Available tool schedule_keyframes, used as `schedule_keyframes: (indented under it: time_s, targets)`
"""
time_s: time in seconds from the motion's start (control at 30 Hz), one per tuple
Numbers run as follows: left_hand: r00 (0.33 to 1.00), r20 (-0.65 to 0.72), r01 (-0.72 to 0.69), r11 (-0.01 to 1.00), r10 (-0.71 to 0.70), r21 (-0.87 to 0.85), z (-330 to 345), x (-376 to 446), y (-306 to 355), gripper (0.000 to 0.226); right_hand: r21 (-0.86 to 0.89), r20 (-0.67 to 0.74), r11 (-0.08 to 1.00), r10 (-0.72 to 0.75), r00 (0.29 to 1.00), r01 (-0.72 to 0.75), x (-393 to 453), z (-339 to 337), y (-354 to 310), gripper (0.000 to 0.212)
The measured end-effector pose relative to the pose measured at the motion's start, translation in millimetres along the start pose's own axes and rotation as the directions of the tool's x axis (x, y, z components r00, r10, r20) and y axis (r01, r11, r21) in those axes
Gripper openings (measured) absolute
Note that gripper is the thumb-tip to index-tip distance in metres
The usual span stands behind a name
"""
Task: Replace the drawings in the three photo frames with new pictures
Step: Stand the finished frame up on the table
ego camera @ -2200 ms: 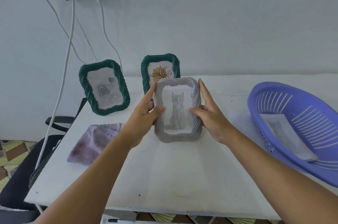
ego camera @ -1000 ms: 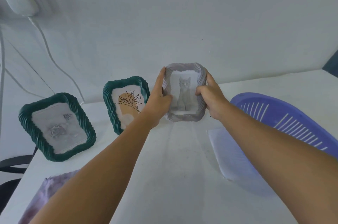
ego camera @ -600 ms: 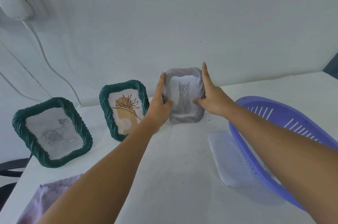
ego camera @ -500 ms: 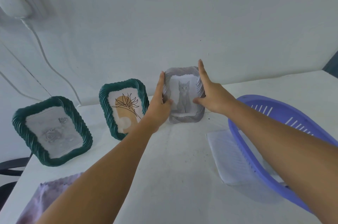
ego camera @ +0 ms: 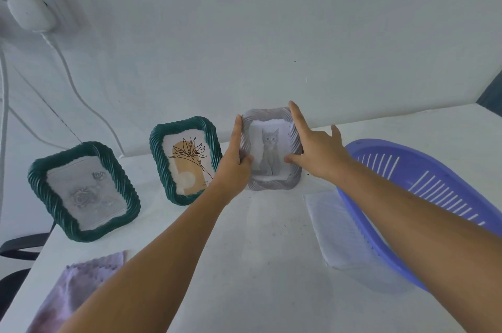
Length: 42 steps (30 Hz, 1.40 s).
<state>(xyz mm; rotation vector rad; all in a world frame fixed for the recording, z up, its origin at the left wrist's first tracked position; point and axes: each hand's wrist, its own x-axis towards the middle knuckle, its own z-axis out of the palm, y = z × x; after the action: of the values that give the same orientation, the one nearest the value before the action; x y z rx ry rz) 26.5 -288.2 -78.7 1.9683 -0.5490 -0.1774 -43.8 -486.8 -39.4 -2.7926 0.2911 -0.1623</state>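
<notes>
The grey frame stands at the far edge of the counter, right of two green ones, steadied by the left hand gripping its side while the right hand rests open-fingered, seemingly letting go.

A home room: white table against a plain wall, charger in a wall socket.
</notes>
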Motion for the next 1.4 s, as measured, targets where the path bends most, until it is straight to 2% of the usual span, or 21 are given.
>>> schedule_keyframes:
  time_s: [0.27,0.43,0.53,0.6,0.7,0.8,0.9,0.97,1.1,1.23,1.4]
  targets:
    - [1.0,0.005,0.016,0.977,-0.017,0.212,-2,-6,13,0.092,0.015,-0.005,1.0,0.012,1.0,-0.012,-1,3,1,0.118]
    - [0.995,-0.095,0.071,0.925,-0.038,0.373,2,-17,26,0.093,-0.018,-0.067,1.0,-0.024,0.997,0.023,-6,-2,5,0.117]
    - [0.984,-0.171,0.037,0.881,0.05,0.472,5,-26,30,0.097,-0.055,-0.158,0.998,-0.02,0.987,0.011,-14,-6,11,0.113]
    - [0.975,-0.187,-0.013,0.871,0.12,0.492,11,-38,32,0.088,-0.073,-0.224,0.997,-0.006,0.975,-0.011,-24,-9,16,0.11]
    - [0.986,-0.111,-0.067,0.904,0.125,0.422,25,-59,35,0.049,-0.034,-0.245,0.996,0.068,0.967,-0.078,-45,-17,21,0.102]
    - [0.998,0.019,0.045,0.941,-0.055,0.335,43,-75,41,0.026,0.049,-0.148,0.986,0.166,0.975,-0.16,-68,-25,23,0.096]
    - [0.935,0.182,0.276,0.947,-0.305,0.166,62,-84,47,0.031,0.102,-0.031,0.968,0.235,0.971,-0.231,-87,-29,28,0.096]
    - [0.879,0.253,0.408,0.912,-0.405,0.042,73,-87,50,0.037,0.09,0.056,0.963,0.251,0.966,-0.255,-97,-30,33,0.096]
    - [0.821,0.317,0.515,0.856,-0.475,-0.052,87,-90,58,0.046,0.112,0.178,0.949,0.272,0.946,-0.294,-115,-29,39,0.089]
    - [0.786,0.349,0.585,0.797,-0.511,-0.149,96,-89,66,0.052,0.152,0.149,0.947,0.262,0.953,-0.284,-125,-29,41,0.079]
    - [0.711,0.383,0.694,0.673,-0.589,-0.254,110,-86,74,0.036,0.165,0.119,0.953,0.238,0.964,-0.256,-128,-26,40,0.075]
